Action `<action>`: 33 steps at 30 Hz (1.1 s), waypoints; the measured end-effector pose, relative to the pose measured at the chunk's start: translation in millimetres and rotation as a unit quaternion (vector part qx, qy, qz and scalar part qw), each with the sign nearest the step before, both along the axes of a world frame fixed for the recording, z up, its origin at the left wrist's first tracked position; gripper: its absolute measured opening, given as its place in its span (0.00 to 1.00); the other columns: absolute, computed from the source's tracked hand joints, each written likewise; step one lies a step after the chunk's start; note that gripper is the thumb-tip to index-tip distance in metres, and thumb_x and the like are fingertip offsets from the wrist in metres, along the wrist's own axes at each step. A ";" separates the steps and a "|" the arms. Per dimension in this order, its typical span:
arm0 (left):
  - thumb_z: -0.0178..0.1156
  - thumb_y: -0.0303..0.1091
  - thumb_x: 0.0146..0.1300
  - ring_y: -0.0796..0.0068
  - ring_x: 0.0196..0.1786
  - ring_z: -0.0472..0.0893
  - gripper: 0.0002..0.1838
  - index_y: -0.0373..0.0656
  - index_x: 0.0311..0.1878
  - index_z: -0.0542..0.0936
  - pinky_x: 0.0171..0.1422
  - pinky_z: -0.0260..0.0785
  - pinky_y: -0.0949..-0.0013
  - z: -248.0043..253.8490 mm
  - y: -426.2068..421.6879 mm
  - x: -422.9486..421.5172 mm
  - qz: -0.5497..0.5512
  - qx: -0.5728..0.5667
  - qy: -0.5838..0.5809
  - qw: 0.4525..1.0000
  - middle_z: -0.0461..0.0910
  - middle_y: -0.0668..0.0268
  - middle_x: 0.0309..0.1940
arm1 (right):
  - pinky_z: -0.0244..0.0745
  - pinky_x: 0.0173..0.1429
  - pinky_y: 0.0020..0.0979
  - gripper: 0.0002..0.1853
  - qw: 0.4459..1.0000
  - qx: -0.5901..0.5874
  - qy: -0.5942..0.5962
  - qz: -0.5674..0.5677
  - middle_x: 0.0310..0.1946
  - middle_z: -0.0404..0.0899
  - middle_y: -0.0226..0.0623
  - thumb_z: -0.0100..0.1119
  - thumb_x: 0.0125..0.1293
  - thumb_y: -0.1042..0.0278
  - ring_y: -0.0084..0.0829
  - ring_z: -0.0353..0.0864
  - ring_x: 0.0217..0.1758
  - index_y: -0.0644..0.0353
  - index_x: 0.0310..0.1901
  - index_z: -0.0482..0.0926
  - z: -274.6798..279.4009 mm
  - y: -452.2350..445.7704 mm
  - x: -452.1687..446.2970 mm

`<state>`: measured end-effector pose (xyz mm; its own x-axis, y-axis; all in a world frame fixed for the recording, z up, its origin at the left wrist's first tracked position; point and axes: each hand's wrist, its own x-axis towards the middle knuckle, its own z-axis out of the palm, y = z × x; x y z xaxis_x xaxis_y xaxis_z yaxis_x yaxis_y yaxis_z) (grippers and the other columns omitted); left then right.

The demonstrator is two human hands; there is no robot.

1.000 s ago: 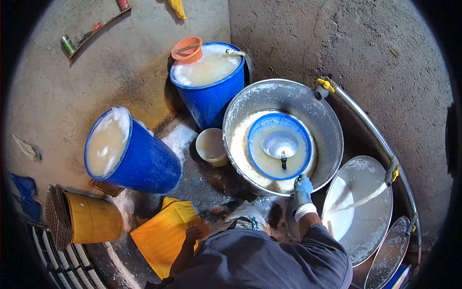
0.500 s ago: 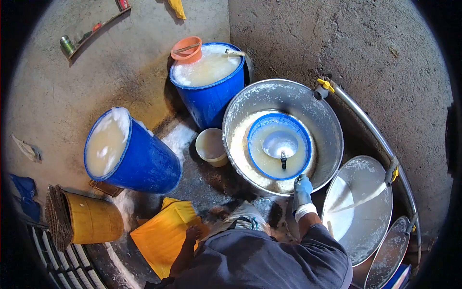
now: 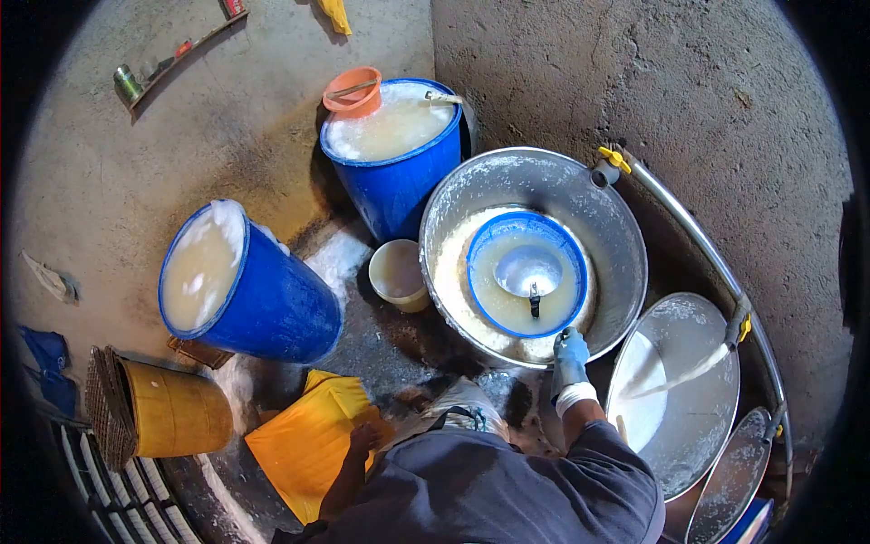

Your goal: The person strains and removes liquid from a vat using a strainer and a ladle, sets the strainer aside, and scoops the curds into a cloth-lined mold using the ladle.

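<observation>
My right hand (image 3: 570, 349), in a pale blue glove, is closed at the near rim of a big metal vat (image 3: 625, 263). What its fingers grip there I cannot make out. Inside the vat sits a blue-rimmed round tub (image 3: 475, 288) with cloudy liquid. A shiny metal bowl (image 3: 526, 268) with a black handle (image 3: 535, 306) rests in that liquid, just beyond the glove. My left hand (image 3: 365, 437) hangs low at my side over a folded orange-yellow sheet (image 3: 294, 453); it looks loosely open with nothing in it, though it is small and dark.
Two blue barrels (image 3: 294, 313) (image 3: 390, 195) hold pale, frothy liquid; an orange basket (image 3: 355, 98) sits on the far one. A white bucket (image 3: 399, 295) stands beside the vat. At right, liquid pours from a metal pipe (image 3: 684, 222) into another metal vat (image 3: 702, 422). A yellow bucket (image 3: 181, 408) stands left.
Hardly anything differs. My left hand shifts very slightly, and liquid keeps flowing from the pipe; the right hand stays at the vat's rim.
</observation>
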<state>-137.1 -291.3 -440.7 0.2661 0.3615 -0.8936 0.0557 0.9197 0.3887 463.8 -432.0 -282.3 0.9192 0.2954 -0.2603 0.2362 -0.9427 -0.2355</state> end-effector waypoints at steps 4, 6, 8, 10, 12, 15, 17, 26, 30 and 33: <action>0.43 0.55 0.67 0.57 0.37 0.82 0.23 0.47 0.48 0.75 0.34 0.74 0.57 -10.7 -2.5 -7.1 0.041 -0.007 -0.046 0.998 0.80 0.60 0.39 | 0.73 0.55 0.44 0.15 1.000 0.002 0.001 0.001 0.48 0.80 0.45 0.54 0.63 0.54 0.46 0.80 0.51 0.47 0.49 0.79 -2.7 -0.7 1.5; 0.41 0.55 0.67 0.57 0.40 0.81 0.23 0.48 0.50 0.75 0.36 0.74 0.57 -7.3 -5.9 -4.7 -0.002 0.071 -0.001 0.997 0.80 0.61 0.42 | 0.73 0.56 0.44 0.16 1.000 0.000 0.004 0.002 0.49 0.80 0.45 0.54 0.63 0.54 0.45 0.80 0.51 0.47 0.50 0.79 -2.2 -1.3 1.5; 0.41 0.55 0.67 0.57 0.41 0.81 0.23 0.49 0.50 0.74 0.36 0.74 0.57 -7.5 -4.9 -5.8 -0.005 0.062 -0.023 0.998 0.79 0.61 0.42 | 0.73 0.56 0.44 0.16 1.000 -0.002 0.007 0.003 0.49 0.80 0.45 0.53 0.63 0.54 0.45 0.80 0.51 0.47 0.50 0.78 -3.0 -0.7 2.4; 0.40 0.55 0.67 0.56 0.41 0.81 0.23 0.49 0.51 0.74 0.37 0.74 0.56 -7.7 -4.9 -7.5 -0.008 0.053 -0.044 0.998 0.79 0.62 0.43 | 0.72 0.58 0.44 0.16 1.000 -0.014 0.024 0.003 0.51 0.78 0.45 0.51 0.64 0.52 0.45 0.78 0.54 0.44 0.50 0.77 -7.4 -1.5 4.4; 0.40 0.54 0.68 0.56 0.41 0.81 0.22 0.49 0.49 0.75 0.38 0.74 0.55 -14.2 -4.6 -9.4 0.013 0.041 -0.074 0.996 0.79 0.63 0.42 | 0.72 0.58 0.44 0.16 1.000 -0.015 0.025 0.004 0.51 0.78 0.45 0.51 0.64 0.52 0.45 0.78 0.54 0.44 0.50 0.77 -6.5 -1.4 4.4; 0.41 0.54 0.68 0.56 0.39 0.81 0.22 0.47 0.47 0.75 0.37 0.74 0.55 -19.2 0.1 -11.2 -0.006 0.025 -0.086 0.996 0.79 0.61 0.40 | 0.72 0.58 0.44 0.16 1.000 -0.012 0.023 0.005 0.51 0.78 0.44 0.50 0.64 0.52 0.45 0.79 0.54 0.44 0.50 0.78 -8.1 -2.2 4.5; 0.42 0.54 0.68 0.56 0.38 0.81 0.22 0.46 0.46 0.75 0.35 0.74 0.56 -13.2 -3.3 -5.2 -0.025 0.054 -0.029 0.998 0.79 0.60 0.38 | 0.72 0.58 0.44 0.16 1.000 -0.009 0.019 0.005 0.51 0.78 0.44 0.50 0.64 0.52 0.45 0.79 0.54 0.44 0.50 0.78 -7.9 -2.2 4.4; 0.47 0.48 0.68 0.58 0.32 0.81 0.17 0.45 0.44 0.75 0.30 0.75 0.59 -0.5 -6.1 2.1 0.041 0.034 -0.001 0.999 0.78 0.61 0.34 | 0.73 0.58 0.44 0.16 0.999 -0.013 0.029 0.003 0.52 0.78 0.45 0.50 0.64 0.52 0.45 0.79 0.54 0.46 0.50 0.78 1.5 0.0 2.2; 0.45 0.50 0.68 0.56 0.34 0.81 0.18 0.47 0.45 0.76 0.31 0.74 0.58 9.4 -8.5 7.5 0.001 0.079 0.050 0.996 0.78 0.62 0.35 | 0.72 0.58 0.45 0.16 0.999 -0.020 0.029 0.008 0.52 0.78 0.45 0.49 0.65 0.52 0.46 0.79 0.54 0.45 0.51 0.77 0.9 -0.2 2.4; 0.45 0.53 0.67 0.56 0.35 0.81 0.20 0.48 0.45 0.76 0.32 0.73 0.55 -0.4 -4.8 -0.9 0.038 0.024 -0.005 0.999 0.79 0.63 0.36 | 0.72 0.57 0.44 0.16 1.000 -0.015 0.027 0.001 0.50 0.79 0.44 0.51 0.65 0.52 0.45 0.79 0.53 0.45 0.51 0.78 6.0 1.2 -0.2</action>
<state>-138.0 -296.1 -441.0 0.2439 0.4241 -0.8721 -0.0182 0.9012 0.4331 463.6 -430.8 -276.3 0.9030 0.2890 -0.3180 0.2261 -0.9488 -0.2204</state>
